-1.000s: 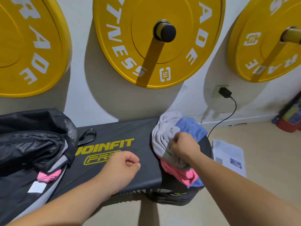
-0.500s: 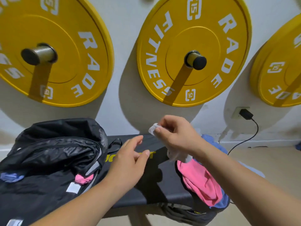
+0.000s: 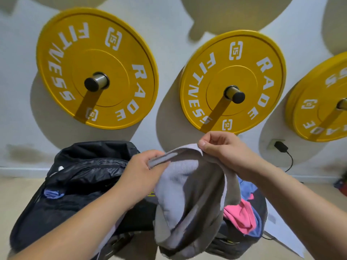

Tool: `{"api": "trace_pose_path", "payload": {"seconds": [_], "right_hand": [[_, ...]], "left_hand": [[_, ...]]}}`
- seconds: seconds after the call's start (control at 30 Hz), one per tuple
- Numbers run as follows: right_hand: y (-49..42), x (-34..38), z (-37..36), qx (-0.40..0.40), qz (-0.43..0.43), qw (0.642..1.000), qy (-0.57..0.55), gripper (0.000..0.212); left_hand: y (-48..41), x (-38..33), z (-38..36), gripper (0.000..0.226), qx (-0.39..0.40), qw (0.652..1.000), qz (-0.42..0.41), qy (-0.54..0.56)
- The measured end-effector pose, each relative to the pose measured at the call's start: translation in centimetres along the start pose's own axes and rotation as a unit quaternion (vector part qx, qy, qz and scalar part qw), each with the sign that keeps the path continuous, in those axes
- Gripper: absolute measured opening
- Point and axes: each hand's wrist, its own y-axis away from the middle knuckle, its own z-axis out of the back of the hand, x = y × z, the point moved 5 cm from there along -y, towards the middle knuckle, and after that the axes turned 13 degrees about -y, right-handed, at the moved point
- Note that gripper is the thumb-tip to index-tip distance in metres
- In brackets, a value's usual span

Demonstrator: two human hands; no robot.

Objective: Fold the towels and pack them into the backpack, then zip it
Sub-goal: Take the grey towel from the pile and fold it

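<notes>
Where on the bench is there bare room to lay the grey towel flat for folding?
Little bare bench shows: a dark strip between the backpack and the towel pile, mostly hidden behind the hanging grey towel. The left end is taken by the backpack, the right end by pink and blue towels. Both hands hold the grey towel in the air.

**A black bench along the wall**

The black padded bench point(image 3: 142, 218) stands in front of the wall. A black backpack point(image 3: 78, 177) lies open over its left end, a bit of blue cloth showing in its opening. At the right end sit a pink towel point(image 3: 238, 216) and a blue towel point(image 3: 247, 187), bunched together and touching.
</notes>
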Motion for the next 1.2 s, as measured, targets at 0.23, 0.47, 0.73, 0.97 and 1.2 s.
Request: {"api": "trace_pose_path", "payload": {"seconds": [0.23,0.47,0.73,0.97,1.2], "right_hand": [[3.6,-1.8,-4.8,0.060,-0.028,0.996,0.057,0.049],[2.9,-5.2,-7.2,0.046,-0.021,0.996,0.076,0.043],[0.3,-7.9,-2.8,-0.140,0.033,0.986,0.087,0.038],[0.4,-14.1,6.0,-0.336,-0.094,0.936,0.050,0.041],[2.6,-16.1,10.2,-0.453,-0.146,0.880,-0.008,0.037]], "left_hand": [[2.3,-0.9,-0.4,0.023,0.040,0.998,0.007,0.052],[2.7,0.3,-1.8,0.008,0.044,0.998,-0.015,-0.045],[1.4,5.9,-3.9,0.051,0.222,0.972,0.029,-0.073],[0.1,9.8,-3.6,0.039,0.297,0.946,0.101,-0.079],[1.5,13.3,-2.6,0.042,0.452,0.810,0.081,-0.365]]}}
